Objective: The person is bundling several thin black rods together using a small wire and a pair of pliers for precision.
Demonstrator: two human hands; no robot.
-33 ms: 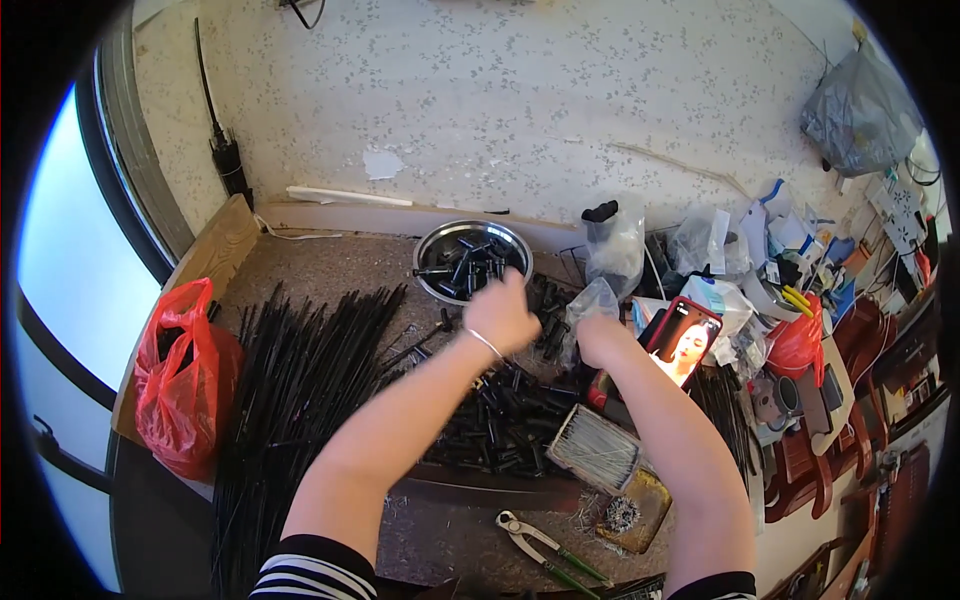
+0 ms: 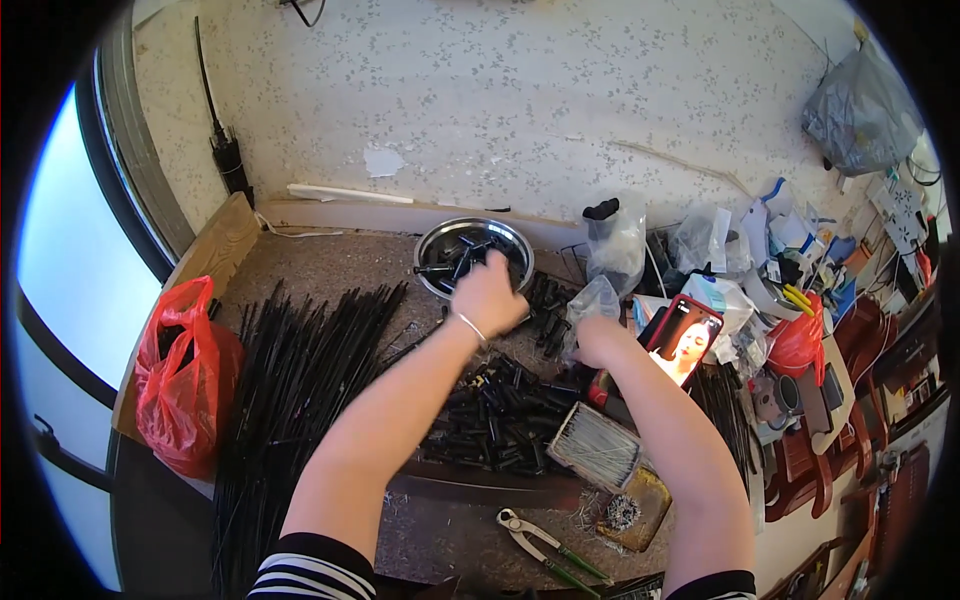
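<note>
My left hand (image 2: 488, 300) reaches over the near rim of a round metal bowl (image 2: 425, 233). Inside the bowl lie several black tube-like parts (image 2: 463, 262). The fingers point down among them, and the hand itself hides whether they grip one. Further right, my right hand (image 2: 606, 343) is closed with its fingers curled, beside a clear plastic bag (image 2: 594, 303). What it holds, if anything, is hidden. Below and between my arms spreads a heap of similar black parts (image 2: 490, 420), with a few more lying right of the bowl.
Long thin black rods (image 2: 300, 400) lie left, beside a red plastic bag (image 2: 185, 380). Near the right forearm are a tray of thin pale pins (image 2: 597, 448), a lit phone (image 2: 686, 340) and green-handled pincers (image 2: 550, 548). Bags and clutter crowd the right; a wall stands behind.
My left hand has shifted slightly left and farther over the bowl, its fingers bending down toward the parts. The right hand stays almost in the same place.
</note>
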